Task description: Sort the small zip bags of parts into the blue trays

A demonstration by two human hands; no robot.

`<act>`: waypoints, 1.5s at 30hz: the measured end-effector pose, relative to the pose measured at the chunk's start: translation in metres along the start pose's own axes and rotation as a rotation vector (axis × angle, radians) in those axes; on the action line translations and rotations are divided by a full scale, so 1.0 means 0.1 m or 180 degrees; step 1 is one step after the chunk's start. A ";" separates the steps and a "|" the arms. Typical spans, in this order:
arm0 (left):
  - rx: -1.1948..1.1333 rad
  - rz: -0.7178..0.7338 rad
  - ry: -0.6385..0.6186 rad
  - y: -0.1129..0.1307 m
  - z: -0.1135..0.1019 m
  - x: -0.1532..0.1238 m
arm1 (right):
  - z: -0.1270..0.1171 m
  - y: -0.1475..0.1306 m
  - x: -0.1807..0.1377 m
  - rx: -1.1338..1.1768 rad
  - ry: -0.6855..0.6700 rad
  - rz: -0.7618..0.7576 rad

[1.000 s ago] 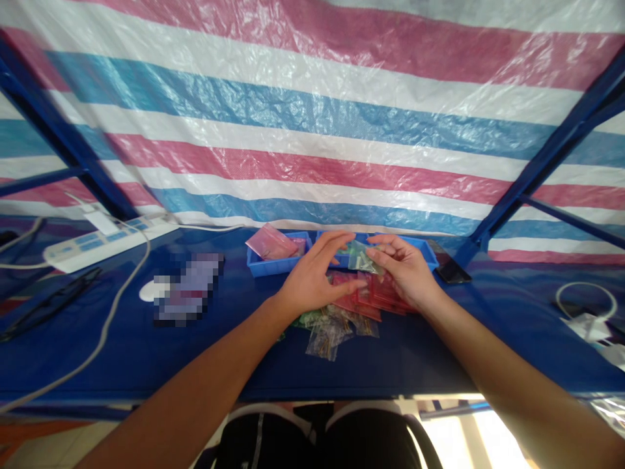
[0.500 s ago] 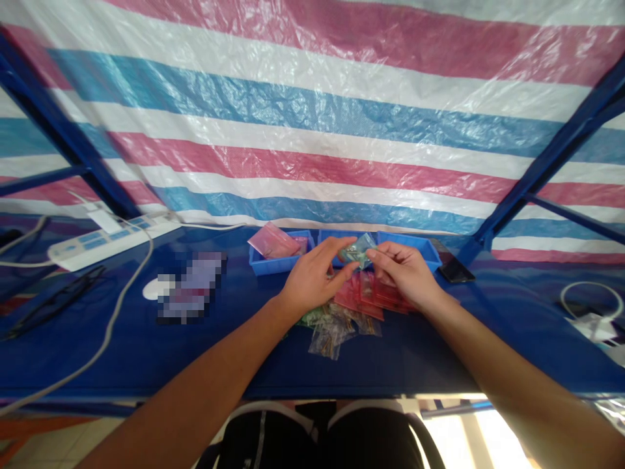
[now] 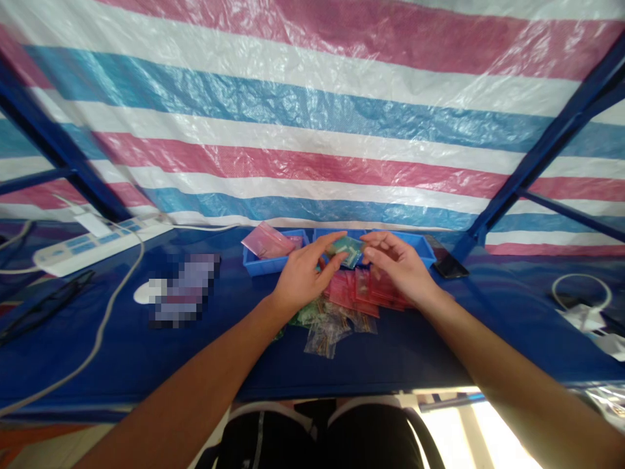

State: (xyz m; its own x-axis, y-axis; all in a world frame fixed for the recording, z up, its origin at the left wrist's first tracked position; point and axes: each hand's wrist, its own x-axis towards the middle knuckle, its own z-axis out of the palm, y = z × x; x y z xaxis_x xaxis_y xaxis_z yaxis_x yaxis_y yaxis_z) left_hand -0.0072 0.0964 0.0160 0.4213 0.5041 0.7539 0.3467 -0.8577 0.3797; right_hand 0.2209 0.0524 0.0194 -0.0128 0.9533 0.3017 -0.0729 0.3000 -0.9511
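My left hand (image 3: 307, 268) pinches a small green zip bag (image 3: 348, 251) between thumb and fingers, above the front of the blue bins. Pale small parts show through its plastic. My right hand (image 3: 394, 262) is at the bag's right edge, thumb and fingers apart; whether a fingertip touches the bag I cannot tell. Beneath the hands lie several red zip bags (image 3: 364, 293), several clear bags (image 3: 322, 337) with brass-coloured pieces inside, and some green bags (image 3: 306, 315), partly covered by my left wrist.
Three blue bins stand in a row at the back; the left bin (image 3: 266, 266) holds a pink bag (image 3: 268, 241). A dark phone (image 3: 448, 260) lies right of them. On the left are a power strip (image 3: 102, 244), a white cable (image 3: 113, 306) and a pixelated object (image 3: 188, 290).
The green bag has turned flatter and dropped slightly in my left hand. My right thumb and fingers have spread from their pinch at its corner. The whole view has shifted slightly.
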 end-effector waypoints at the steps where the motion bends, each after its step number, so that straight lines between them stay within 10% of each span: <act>1: -0.0035 -0.0083 -0.0062 0.01 0.00 0.00 | 0.00 0.01 0.00 -0.0098 -0.0054 -0.0079; 6: -0.0284 -0.0237 -0.0511 0.02 -0.01 0.00 | -0.04 0.06 0.05 -0.0277 0.0061 -0.0300; 13: 0.0066 -0.0150 -0.0326 -0.11 -0.02 0.04 | -0.30 0.08 0.20 -0.1544 0.1492 -0.1640; 19: 0.0236 0.0092 -0.0385 -0.11 -0.02 0.05 | -0.29 0.15 0.21 -0.2979 -0.0071 -0.1975; 32: 0.0600 -0.0051 -0.0236 -0.17 -0.06 0.01 | -0.03 0.09 -0.01 -0.3094 -0.1638 -0.1862; 45: 0.0499 0.0275 -0.0261 -0.19 -0.06 0.02 | 0.06 0.05 -0.03 -0.2212 -0.0801 -0.1742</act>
State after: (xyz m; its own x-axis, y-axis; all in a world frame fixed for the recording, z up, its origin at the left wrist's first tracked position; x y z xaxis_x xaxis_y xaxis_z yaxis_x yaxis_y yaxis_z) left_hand -0.0176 0.1129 0.0138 0.5198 0.4413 0.7315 0.4299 -0.8750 0.2224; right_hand 0.2147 0.0512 0.0141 -0.3756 0.6613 0.6493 0.4821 0.7378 -0.4725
